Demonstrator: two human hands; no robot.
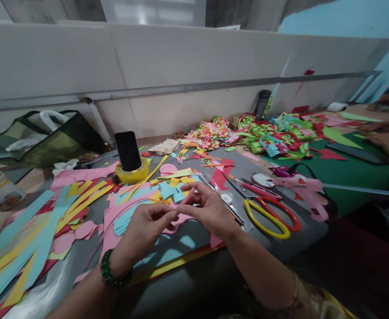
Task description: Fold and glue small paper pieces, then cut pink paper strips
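Observation:
Both of my hands meet over the near middle of the table. My left hand (149, 228) is closed in a pinch at one end of a thin pink strip (187, 196), which looks like felt. The strip's other part runs between the thumb and fingers of my right hand (209, 208), also closed on it. Under and behind my hands lie pink sheets (109, 228), small light blue pieces (168, 190) and yellow pieces. To the right of my right hand rest scissors (267, 217) with one yellow and one red handle loop.
A phone (128, 150) stands in a yellow tape roll (132, 175). A pink glue gun (309, 190) lies at right. Colourful finished pieces (210, 133) are heaped along the wall. Long strips (41, 239) cover the left side. Another person's hand (385, 137) is at far right.

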